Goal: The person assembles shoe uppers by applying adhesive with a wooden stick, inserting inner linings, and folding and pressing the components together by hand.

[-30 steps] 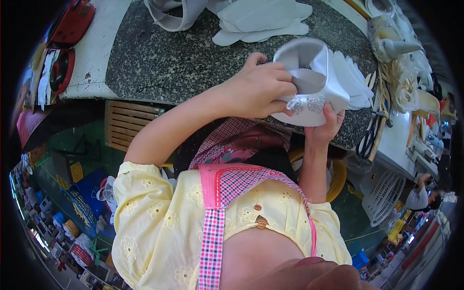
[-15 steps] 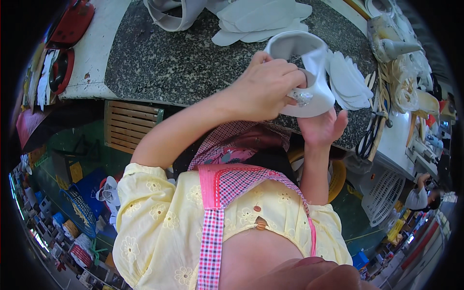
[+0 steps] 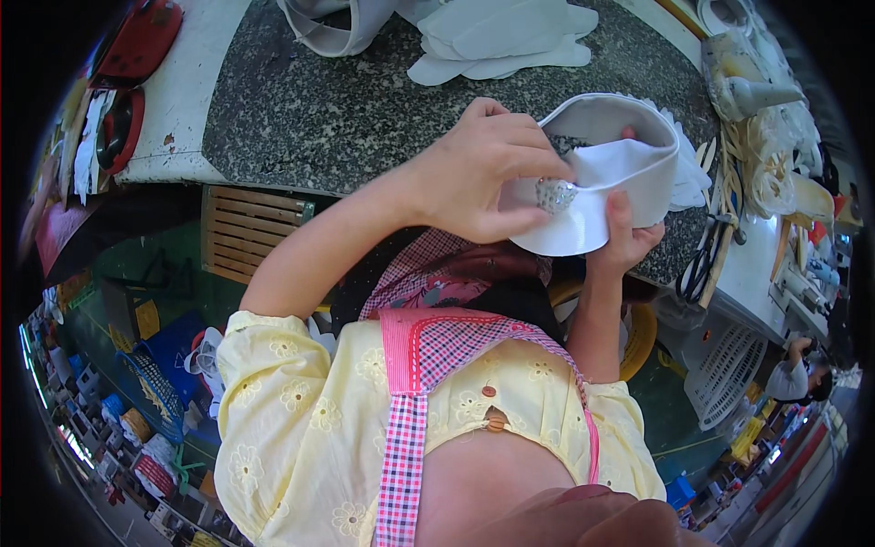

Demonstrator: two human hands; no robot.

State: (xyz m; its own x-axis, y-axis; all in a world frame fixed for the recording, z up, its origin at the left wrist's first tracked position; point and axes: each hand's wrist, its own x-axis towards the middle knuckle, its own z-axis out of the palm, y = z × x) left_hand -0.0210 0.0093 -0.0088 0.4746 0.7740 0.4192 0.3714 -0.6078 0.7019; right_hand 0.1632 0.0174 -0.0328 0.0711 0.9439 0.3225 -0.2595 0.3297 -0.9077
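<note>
A white shoe upper (image 3: pixel 597 205), curved into a loop with a smooth, glossy flap, is held above the table's front edge. My right hand (image 3: pixel 629 235) grips its right underside, thumb on the outer face and some fingers hidden behind it. At the left, my left hand (image 3: pixel 492 169) is bent round a small glittering silver piece (image 3: pixel 554 194), its thumb and forefinger closed at the upper's surface. Whether that piece is fixed to the upper, I cannot tell. Behind lie flat white sole-shaped pieces (image 3: pixel 506 36) in a pile and another white upper (image 3: pixel 342 27).
More white sole-shaped pieces (image 3: pixel 690 173) lie right of the upper on the speckled dark stone slab (image 3: pixel 301 118). Black-handled scissors (image 3: pixel 700 260) and wooden sticks lie at the right edge. A slatted wooden stool (image 3: pixel 241 228) stands below the table; red-black objects (image 3: pixel 137 36) are at far left.
The upper has shifted right and tilted, its glossy flap now facing me more. My left fingers have come out of its opening; my right thumb has come onto its outer face.
</note>
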